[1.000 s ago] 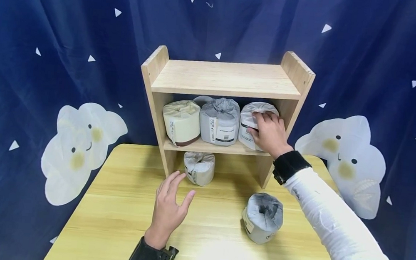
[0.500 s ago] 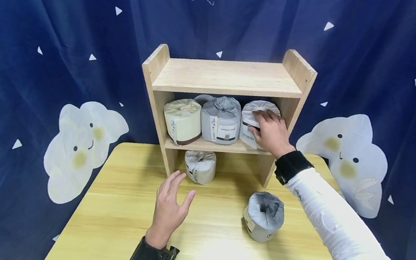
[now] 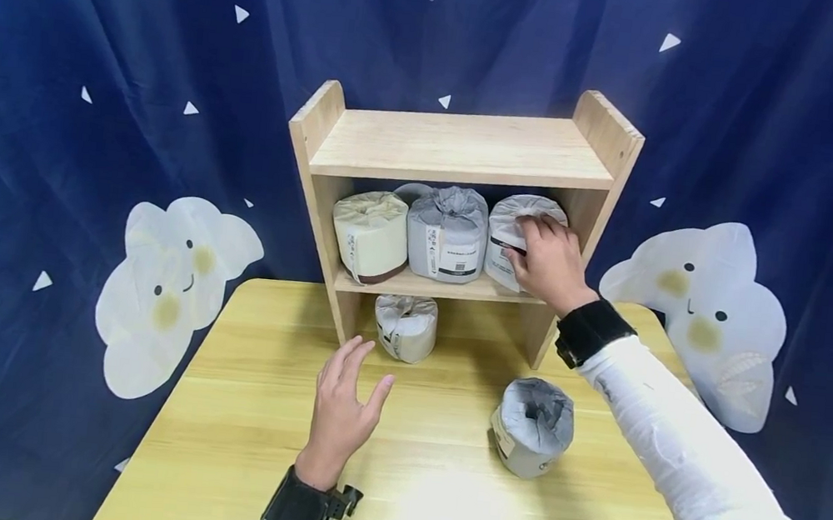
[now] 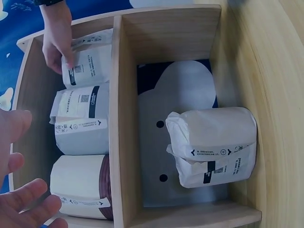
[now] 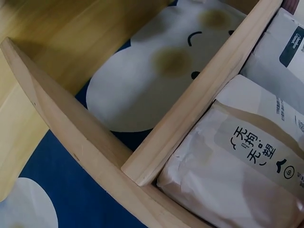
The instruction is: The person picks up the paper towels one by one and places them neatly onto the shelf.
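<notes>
A small wooden shelf [image 3: 458, 143] stands at the back of the table. On its middle board sit a cream wrapped paper roll [image 3: 369, 235], a grey one [image 3: 447, 234] and a white one [image 3: 505, 218]. My right hand [image 3: 538, 251] grips the white roll [image 4: 90, 64], fingers curled over its top and thumb on its front. My left hand [image 3: 347, 387] lies open, fingers spread, just above the table in front of the shelf. Beyond it, another white roll [image 3: 405, 326] stands under the shelf. In the right wrist view only the shelf board and a wrapped roll [image 5: 237, 175] show.
A grey wrapped roll [image 3: 532, 426] stands loose on the wooden table [image 3: 236, 410], below my right forearm. The shelf's top board is bare. A dark blue curtain with white cloud figures [image 3: 173, 287] hangs close behind and at both sides.
The view has shifted slightly, so the shelf sits a little higher in frame. My right hand stays on the white roll and my left hand has hardly moved.
</notes>
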The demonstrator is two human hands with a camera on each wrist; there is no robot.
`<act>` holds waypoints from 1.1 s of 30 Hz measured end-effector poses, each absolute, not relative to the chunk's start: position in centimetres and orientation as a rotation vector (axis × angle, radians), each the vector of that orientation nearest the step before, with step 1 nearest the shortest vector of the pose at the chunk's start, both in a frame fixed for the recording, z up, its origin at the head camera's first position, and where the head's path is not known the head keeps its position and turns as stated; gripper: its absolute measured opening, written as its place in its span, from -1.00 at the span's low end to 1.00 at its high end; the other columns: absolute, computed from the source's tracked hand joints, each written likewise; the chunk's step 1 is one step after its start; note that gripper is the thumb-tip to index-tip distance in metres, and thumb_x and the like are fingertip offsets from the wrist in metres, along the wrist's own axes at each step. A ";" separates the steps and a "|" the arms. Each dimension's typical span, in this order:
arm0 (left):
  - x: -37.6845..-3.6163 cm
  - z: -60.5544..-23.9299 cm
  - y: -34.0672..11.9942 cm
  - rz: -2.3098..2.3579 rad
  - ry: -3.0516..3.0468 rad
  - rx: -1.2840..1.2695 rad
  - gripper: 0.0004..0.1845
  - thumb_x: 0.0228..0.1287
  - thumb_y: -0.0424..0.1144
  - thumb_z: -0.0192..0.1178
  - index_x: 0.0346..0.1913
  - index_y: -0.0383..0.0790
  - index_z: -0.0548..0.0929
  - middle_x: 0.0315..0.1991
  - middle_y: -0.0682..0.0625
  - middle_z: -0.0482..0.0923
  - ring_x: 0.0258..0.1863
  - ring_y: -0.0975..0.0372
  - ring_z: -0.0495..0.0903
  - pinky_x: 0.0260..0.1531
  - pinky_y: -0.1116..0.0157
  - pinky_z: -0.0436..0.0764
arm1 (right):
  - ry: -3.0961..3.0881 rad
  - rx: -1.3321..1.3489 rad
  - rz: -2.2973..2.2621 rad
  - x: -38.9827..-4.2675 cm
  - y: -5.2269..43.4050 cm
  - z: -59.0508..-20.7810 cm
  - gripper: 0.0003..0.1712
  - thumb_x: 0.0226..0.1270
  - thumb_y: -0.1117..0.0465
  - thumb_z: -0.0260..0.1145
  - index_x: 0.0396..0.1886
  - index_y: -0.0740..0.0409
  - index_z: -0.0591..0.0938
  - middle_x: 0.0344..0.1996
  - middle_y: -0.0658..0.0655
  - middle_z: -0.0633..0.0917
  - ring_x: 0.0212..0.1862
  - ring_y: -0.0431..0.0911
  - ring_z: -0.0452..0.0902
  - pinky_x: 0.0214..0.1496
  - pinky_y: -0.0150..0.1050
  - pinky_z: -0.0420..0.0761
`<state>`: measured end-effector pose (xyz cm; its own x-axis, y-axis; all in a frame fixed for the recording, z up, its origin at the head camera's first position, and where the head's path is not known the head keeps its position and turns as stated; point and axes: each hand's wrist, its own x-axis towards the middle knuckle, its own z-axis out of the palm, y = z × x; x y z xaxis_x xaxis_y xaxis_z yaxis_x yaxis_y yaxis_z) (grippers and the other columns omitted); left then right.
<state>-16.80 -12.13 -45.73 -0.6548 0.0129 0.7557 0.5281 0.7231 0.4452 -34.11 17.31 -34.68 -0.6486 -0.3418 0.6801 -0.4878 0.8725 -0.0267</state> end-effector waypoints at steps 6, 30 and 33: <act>-16.8 -46.2 -11.7 -0.875 -2.162 -0.414 -0.44 0.08 -0.23 0.41 0.14 -0.36 0.52 0.15 -0.32 0.44 0.11 -0.17 0.46 0.03 -0.20 0.39 | -2.339 0.553 0.299 -33.1 18.0 -34.7 -0.49 0.18 0.11 0.36 0.04 0.32 0.51 -0.06 0.37 0.59 0.12 0.26 0.40 -0.01 0.24 0.36; -16.9 -47.0 -11.9 -0.864 -2.178 -0.408 -0.45 0.07 -0.23 0.41 0.12 -0.37 0.53 0.13 -0.31 0.46 0.10 -0.16 0.47 0.00 -0.20 0.41 | -2.190 0.688 0.456 -28.5 17.9 -37.3 -0.42 0.14 0.12 0.33 0.10 0.39 0.51 0.09 0.38 0.55 0.19 0.28 0.36 0.12 0.26 0.29; -16.7 -47.1 -11.9 -0.875 -2.186 -0.403 -0.45 0.07 -0.23 0.40 0.13 -0.35 0.53 0.13 -0.31 0.46 0.11 -0.16 0.46 0.01 -0.21 0.40 | -2.207 0.698 0.468 -27.6 17.8 -38.4 -0.42 0.15 0.11 0.34 0.10 0.39 0.52 0.09 0.37 0.55 0.19 0.27 0.36 0.12 0.26 0.29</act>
